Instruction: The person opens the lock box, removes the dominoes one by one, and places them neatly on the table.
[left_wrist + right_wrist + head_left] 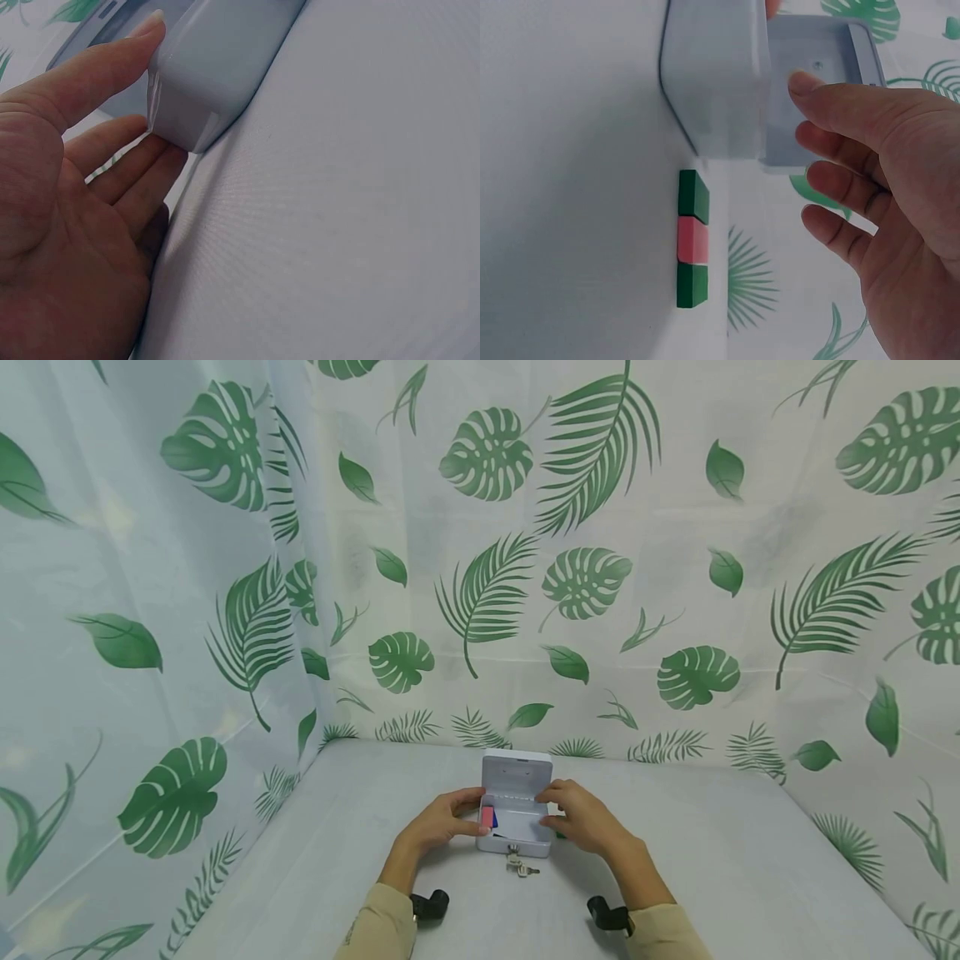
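A small pale grey cash box (525,850) stands on the table with its lid (517,772) raised. My left hand (438,820) holds its left side; in the left wrist view the thumb lies at the rim and the fingers touch the box's corner. Inside, at the left, lie a pink block (487,817) and a partly hidden blue piece (495,821). My right hand (588,818) is by the box's right side, fingers loosely bent, nothing seen between them. Keys (522,866) hang at the front lock.
Beside the box's right wall, a green block (693,193), a pink block (693,240) and another green block (691,285) form a row on the white table (675,860). Leaf-print curtains (645,710) stand behind and at the left.
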The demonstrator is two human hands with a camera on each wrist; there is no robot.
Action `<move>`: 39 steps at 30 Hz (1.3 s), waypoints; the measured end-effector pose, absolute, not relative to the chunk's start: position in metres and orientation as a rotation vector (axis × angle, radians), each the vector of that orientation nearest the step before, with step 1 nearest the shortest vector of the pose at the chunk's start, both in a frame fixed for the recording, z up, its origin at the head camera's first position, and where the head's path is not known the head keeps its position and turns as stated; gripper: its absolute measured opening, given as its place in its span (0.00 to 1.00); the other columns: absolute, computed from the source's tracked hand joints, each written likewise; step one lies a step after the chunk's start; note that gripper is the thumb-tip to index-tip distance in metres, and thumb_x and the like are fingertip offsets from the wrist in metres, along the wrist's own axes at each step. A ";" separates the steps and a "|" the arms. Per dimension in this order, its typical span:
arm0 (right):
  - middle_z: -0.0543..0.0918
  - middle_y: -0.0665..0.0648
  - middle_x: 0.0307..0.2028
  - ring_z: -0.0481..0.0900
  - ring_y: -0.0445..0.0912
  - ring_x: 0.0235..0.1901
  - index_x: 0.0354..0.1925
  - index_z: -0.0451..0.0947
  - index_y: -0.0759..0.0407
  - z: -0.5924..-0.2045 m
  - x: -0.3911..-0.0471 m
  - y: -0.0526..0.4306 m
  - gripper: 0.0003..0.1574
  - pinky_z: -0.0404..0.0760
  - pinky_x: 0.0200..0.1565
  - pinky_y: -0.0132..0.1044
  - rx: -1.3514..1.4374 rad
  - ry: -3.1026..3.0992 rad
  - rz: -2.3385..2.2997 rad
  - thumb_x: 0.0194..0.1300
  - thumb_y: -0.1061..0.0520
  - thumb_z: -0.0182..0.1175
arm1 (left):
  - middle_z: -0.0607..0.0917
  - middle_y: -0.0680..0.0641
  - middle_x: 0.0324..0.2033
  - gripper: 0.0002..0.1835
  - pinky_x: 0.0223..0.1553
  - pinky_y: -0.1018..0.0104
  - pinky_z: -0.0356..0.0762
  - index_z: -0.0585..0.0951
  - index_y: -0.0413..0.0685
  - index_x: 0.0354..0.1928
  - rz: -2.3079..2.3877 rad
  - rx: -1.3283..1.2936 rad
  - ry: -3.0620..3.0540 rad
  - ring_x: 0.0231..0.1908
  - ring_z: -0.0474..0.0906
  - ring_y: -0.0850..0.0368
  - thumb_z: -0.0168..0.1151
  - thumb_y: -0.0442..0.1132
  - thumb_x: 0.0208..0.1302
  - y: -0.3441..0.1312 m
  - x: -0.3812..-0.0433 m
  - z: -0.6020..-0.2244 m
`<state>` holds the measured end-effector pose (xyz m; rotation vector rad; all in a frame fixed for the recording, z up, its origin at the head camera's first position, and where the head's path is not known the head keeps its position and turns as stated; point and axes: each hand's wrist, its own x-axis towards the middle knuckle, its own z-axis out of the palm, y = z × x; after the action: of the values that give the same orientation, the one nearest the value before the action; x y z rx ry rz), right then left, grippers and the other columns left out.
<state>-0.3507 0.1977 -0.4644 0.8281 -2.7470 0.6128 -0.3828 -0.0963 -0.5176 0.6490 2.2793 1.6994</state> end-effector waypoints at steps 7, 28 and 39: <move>0.87 0.57 0.53 0.83 0.52 0.53 0.54 0.86 0.63 -0.465 -0.350 0.190 0.21 0.85 0.54 0.49 0.821 -2.777 0.615 0.62 0.60 0.75 | 0.75 0.43 0.72 0.42 0.77 0.40 0.60 0.71 0.45 0.75 1.692 0.652 2.291 0.75 0.68 0.42 0.78 0.41 0.60 -0.096 -0.384 -0.519; 0.85 0.54 0.51 0.81 0.51 0.54 0.54 0.86 0.59 -0.473 -0.349 0.176 0.19 0.82 0.61 0.55 0.883 -2.787 0.681 0.64 0.60 0.73 | 0.75 0.44 0.73 0.42 0.77 0.40 0.60 0.71 0.46 0.75 1.683 0.645 2.299 0.75 0.68 0.43 0.78 0.43 0.60 -0.095 -0.383 -0.516; 0.86 0.53 0.51 0.82 0.50 0.54 0.53 0.86 0.59 -0.473 -0.350 0.172 0.18 0.83 0.60 0.54 0.934 -2.819 0.735 0.65 0.60 0.72 | 0.75 0.44 0.73 0.42 0.77 0.39 0.59 0.71 0.46 0.75 1.688 0.662 2.286 0.75 0.68 0.43 0.78 0.42 0.61 -0.096 -0.384 -0.518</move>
<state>-0.3503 0.1719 -0.4729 0.9343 -2.8192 0.7345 -0.3836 -0.0962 -0.5176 0.6617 2.2855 1.6884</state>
